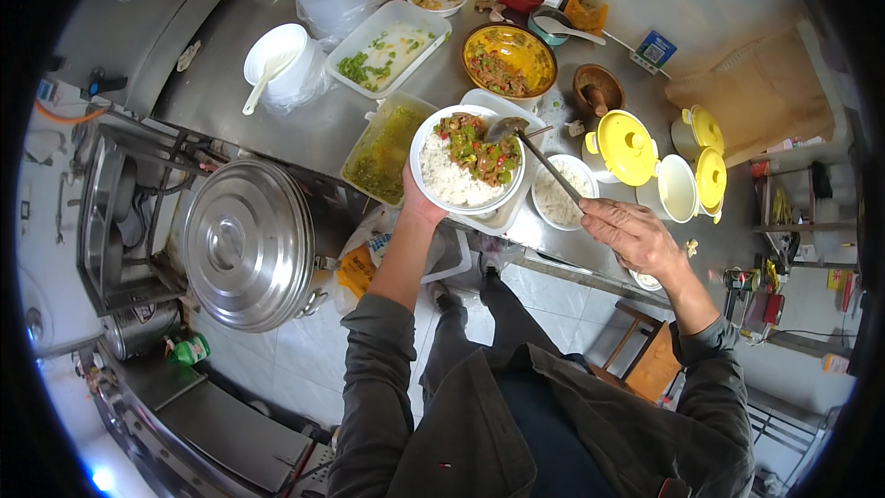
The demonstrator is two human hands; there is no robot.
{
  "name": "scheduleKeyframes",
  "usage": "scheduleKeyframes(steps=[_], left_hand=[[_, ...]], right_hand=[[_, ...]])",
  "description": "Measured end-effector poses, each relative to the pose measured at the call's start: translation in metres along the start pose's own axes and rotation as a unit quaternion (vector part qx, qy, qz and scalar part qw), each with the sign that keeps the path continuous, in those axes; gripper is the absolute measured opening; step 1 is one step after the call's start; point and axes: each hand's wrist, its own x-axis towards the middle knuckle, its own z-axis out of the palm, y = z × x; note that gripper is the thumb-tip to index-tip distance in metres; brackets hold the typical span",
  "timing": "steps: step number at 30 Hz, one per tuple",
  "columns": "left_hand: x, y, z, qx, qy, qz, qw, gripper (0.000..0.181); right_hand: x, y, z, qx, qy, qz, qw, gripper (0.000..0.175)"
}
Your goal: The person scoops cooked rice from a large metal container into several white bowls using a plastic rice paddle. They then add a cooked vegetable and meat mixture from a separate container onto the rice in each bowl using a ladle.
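My left hand [420,195] holds a white plastic bowl [416,160] from below and the left side. White rice [442,173] fills part of it, with a chopped meat and green pepper dish [478,151] on top. In my right hand [637,235] is the long handle of a metal ladle [510,128], whose head rests over the bowl's upper right part. Below the ladle's handle, a second white bowl of rice [559,200] stands on the steel counter. Beyond the held bowl sits a yellow patterned bowl [529,48] with more of the meat and pepper dish.
On the steel counter [214,93] stand a tub of green-yellow food [377,152], a tray with chopped greens [397,34], stacked white bowls with a spoon [280,48], a wooden mortar [608,79] and yellow-lidded pots [626,145]. A large lidded steel pot [242,242] stands at left.
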Motion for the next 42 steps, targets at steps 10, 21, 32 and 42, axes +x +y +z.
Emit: scheduleKeyframes(steps=[10, 21, 32, 42], left_hand=[[-0.011, 0.004, 0.000, 0.008, 0.016, -0.001, 1.000, 0.054], [-0.023, 0.004, -0.009, 0.009, -0.006, 0.013, 1.000, 0.054], [-0.051, -0.083, -0.019, -0.001, 0.021, -0.061, 0.998, 0.060], [-0.086, -0.174, -0.021, 0.062, -0.007, -0.115, 0.991, 0.063]], right_hand=[[0.002, -0.027, 0.004, 0.073, 0.065, 0.043, 0.994, 0.040], [-0.003, -0.041, 0.014, 0.072, 0.091, 0.081, 0.990, 0.034], [-0.060, -0.018, 0.124, 0.620, 0.611, 0.314, 0.379, 0.038], [-0.113, -0.021, 0.132, 0.639, 0.587, 0.399, 0.297, 0.040]])
